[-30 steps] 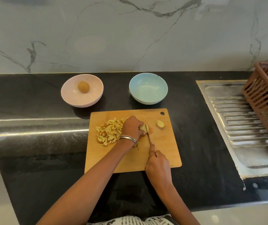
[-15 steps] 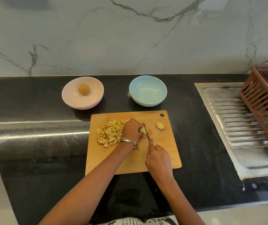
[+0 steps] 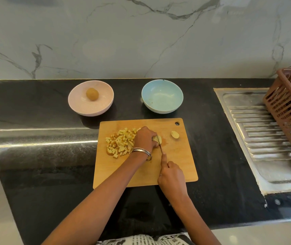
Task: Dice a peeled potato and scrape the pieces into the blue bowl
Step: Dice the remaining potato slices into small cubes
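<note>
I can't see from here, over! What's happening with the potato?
Left hand holds potato, right hand grips knife. Blue bowl empty. Nothing blocking.

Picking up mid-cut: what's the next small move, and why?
Probably finish the downward cut. The right hand holds the knife against the potato piece gripped by the left hand; another chunk lies uncut and the blue bowl holds no dice.

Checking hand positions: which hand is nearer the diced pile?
Left. The left hand touches the diced pile's right edge; the right hand grips the knife nearer the board's front.
</note>
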